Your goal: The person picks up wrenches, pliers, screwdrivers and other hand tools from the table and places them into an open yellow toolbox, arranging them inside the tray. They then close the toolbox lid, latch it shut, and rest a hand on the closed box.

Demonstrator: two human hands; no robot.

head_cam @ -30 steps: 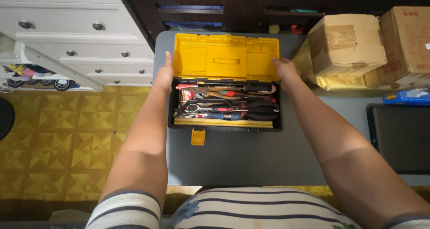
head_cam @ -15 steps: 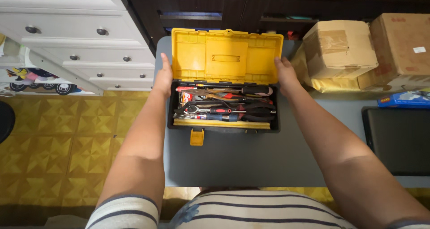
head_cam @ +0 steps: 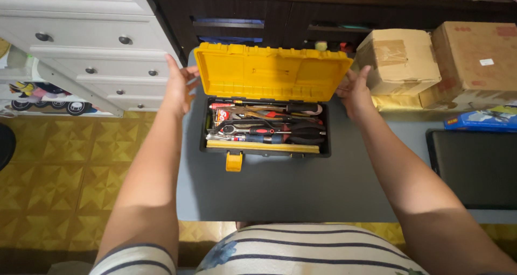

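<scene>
Both hands, left hand (head_cam: 176,86) and right hand (head_cam: 355,92), flank the yellow lid (head_cam: 272,73), fingers spread, gripping nothing. The tool-filled toolbox (head_cam: 266,148) is likely heavy and rigid; hold the lid's side edges.

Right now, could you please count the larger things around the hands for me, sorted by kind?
Toolbox, lid up, tools inside: 1
Cardboard boxes: 2
White dresser: 1
Grey table: 1
Hands, left and right, open beside the lid: 2
Total: 7
</scene>
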